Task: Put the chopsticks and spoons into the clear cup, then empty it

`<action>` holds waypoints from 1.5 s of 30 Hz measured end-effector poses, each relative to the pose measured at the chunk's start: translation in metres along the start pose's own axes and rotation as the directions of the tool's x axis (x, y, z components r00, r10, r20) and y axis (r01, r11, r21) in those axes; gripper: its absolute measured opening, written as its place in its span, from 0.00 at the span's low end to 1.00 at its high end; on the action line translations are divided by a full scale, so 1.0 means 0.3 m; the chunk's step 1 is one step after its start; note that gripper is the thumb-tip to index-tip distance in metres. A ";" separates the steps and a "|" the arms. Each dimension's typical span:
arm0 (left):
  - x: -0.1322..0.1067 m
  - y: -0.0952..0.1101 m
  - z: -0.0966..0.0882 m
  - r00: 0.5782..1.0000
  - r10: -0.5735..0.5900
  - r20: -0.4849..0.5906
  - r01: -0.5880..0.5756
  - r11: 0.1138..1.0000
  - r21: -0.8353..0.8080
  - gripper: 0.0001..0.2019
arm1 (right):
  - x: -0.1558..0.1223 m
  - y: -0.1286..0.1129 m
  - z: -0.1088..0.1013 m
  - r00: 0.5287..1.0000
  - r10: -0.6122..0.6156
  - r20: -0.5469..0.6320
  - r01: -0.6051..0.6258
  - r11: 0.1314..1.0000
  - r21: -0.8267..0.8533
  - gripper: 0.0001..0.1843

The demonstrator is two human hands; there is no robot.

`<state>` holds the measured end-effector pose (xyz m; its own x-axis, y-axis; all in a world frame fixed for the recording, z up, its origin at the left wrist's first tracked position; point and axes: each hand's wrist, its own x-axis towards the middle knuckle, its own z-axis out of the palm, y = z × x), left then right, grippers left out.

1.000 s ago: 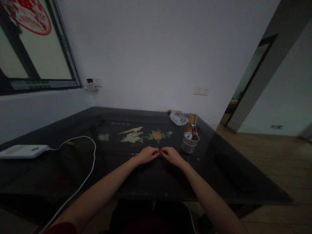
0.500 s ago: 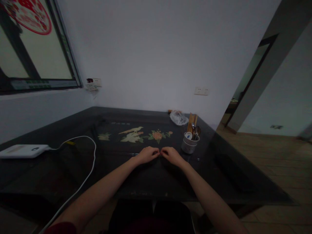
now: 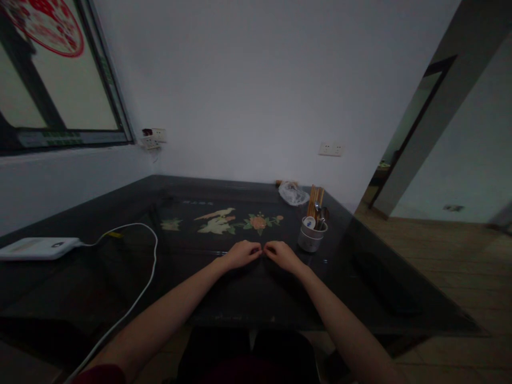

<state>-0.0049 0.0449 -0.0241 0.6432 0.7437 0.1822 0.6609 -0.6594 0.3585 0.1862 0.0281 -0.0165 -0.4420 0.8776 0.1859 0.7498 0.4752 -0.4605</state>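
Note:
My left hand [image 3: 241, 253] and my right hand [image 3: 281, 254] rest side by side on the dark glass-topped table [image 3: 120, 288], fingertips nearly touching at the middle. The fingers of both hands are curled in and pinched together; what they hold, if anything, is too small and dark to name. Just beyond the hands lies the table's inlaid bird-and-flower picture [image 3: 224, 220]. A grey utensil cup [image 3: 311, 234] with chopsticks and spoons stands close to the right hand, to its far right.
A white flat device [image 3: 38, 248] lies at the left with a white cable [image 3: 150, 269] running toward the near edge. A crumpled clear plastic bag [image 3: 293, 193] sits by the back wall. Wood floor and a doorway lie to the right.

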 end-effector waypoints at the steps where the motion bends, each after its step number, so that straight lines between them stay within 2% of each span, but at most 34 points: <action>1: 0.000 0.000 0.000 1.000 -0.002 0.003 0.002 1.000 -0.002 0.11 | 0.000 0.000 0.000 1.000 0.004 0.003 -0.004 1.000 0.001 0.10; 45: -0.005 0.017 -0.015 1.000 -0.016 0.010 0.016 1.000 0.016 0.12 | -0.005 -0.016 -0.009 1.000 0.000 -0.011 0.000 1.000 -0.005 0.10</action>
<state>-0.0041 0.0409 -0.0185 0.6367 0.7529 0.1668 0.6769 -0.6493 0.3467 0.1847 0.0246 -0.0124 -0.4365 0.8782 0.1954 0.7521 0.4754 -0.4564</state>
